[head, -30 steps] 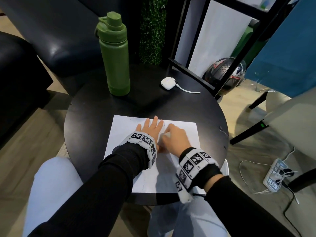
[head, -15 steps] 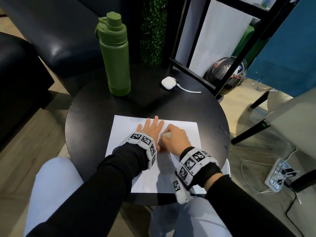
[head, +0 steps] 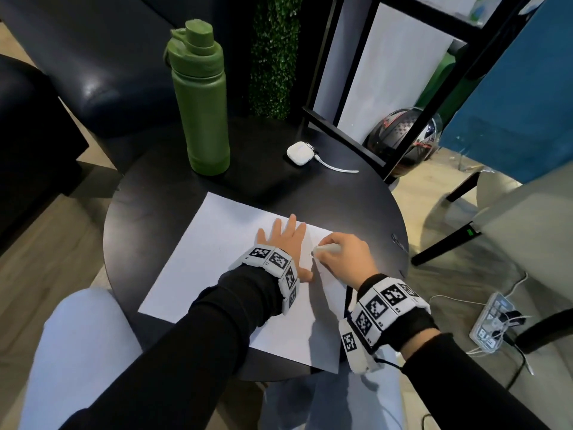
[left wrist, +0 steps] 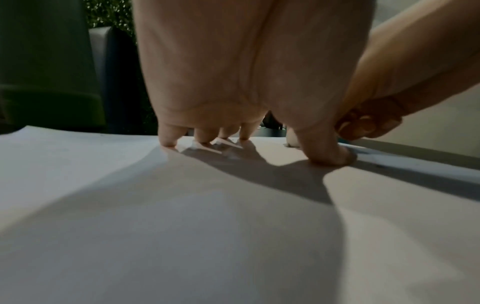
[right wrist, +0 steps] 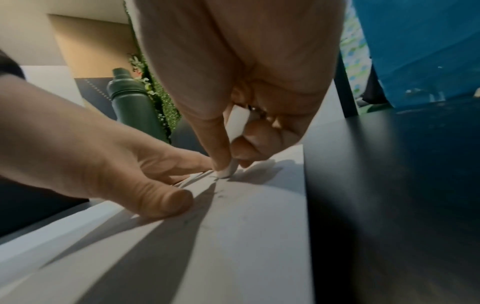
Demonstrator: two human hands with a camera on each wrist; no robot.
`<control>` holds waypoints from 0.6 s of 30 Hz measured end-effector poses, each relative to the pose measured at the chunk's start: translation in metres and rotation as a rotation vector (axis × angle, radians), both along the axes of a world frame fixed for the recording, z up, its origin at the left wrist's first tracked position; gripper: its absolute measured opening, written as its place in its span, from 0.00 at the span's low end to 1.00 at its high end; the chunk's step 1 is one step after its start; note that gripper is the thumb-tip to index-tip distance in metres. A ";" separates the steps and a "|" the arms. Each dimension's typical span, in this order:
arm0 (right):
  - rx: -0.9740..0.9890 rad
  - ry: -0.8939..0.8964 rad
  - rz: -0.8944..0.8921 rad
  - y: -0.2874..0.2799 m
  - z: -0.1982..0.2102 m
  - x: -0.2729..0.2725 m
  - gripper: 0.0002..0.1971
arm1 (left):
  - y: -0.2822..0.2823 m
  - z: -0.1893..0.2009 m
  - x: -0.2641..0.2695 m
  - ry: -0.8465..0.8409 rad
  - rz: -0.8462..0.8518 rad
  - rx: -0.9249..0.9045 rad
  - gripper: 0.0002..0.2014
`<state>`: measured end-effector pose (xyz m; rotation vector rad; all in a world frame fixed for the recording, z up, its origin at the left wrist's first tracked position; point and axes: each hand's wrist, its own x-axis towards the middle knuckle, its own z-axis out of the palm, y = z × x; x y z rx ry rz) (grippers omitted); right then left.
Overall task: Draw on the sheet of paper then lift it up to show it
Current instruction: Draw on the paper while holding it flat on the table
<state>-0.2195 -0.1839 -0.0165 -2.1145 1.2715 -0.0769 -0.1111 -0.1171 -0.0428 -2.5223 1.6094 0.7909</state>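
Left hand [head: 283,243] lies flat, fingers straight, on the paper [head: 217,256] mid-frame; right hand [head: 344,257] pinches a white pen [head: 325,249], tip on it

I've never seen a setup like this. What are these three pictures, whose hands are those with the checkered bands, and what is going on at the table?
No machine here: a person wears three cameras. One on the head looks down at the round black table; one on each wrist, in the checkered bands, looks along the hand.

On the table lie a white sheet of paper, a green bottle and a small white case with a cable.

The left hand lies flat, fingers spread, pressing the paper down. The right hand pinches a white pen with its tip on the paper, beside the left hand. The right wrist view shows faint marks there. The paper is not yet lifted.
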 end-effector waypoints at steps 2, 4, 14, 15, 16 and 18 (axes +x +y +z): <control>-0.062 0.053 0.064 -0.004 -0.002 0.006 0.07 | -0.001 -0.003 -0.001 -0.007 -0.019 0.017 0.49; -0.103 0.091 0.075 -0.009 -0.001 0.013 0.08 | -0.001 -0.004 -0.001 -0.008 -0.023 0.021 0.49; -0.183 0.184 0.381 0.007 -0.004 0.003 0.11 | -0.004 -0.012 0.001 -0.019 -0.005 0.038 0.46; -0.183 0.173 0.349 0.005 -0.003 0.004 0.11 | -0.004 -0.012 0.001 -0.022 -0.005 0.036 0.46; -0.198 0.173 0.303 0.002 -0.001 0.008 0.11 | -0.004 -0.012 0.000 -0.022 -0.004 0.033 0.47; -0.212 0.180 0.205 -0.010 0.003 0.022 0.11 | -0.005 -0.012 0.000 -0.014 0.003 0.032 0.49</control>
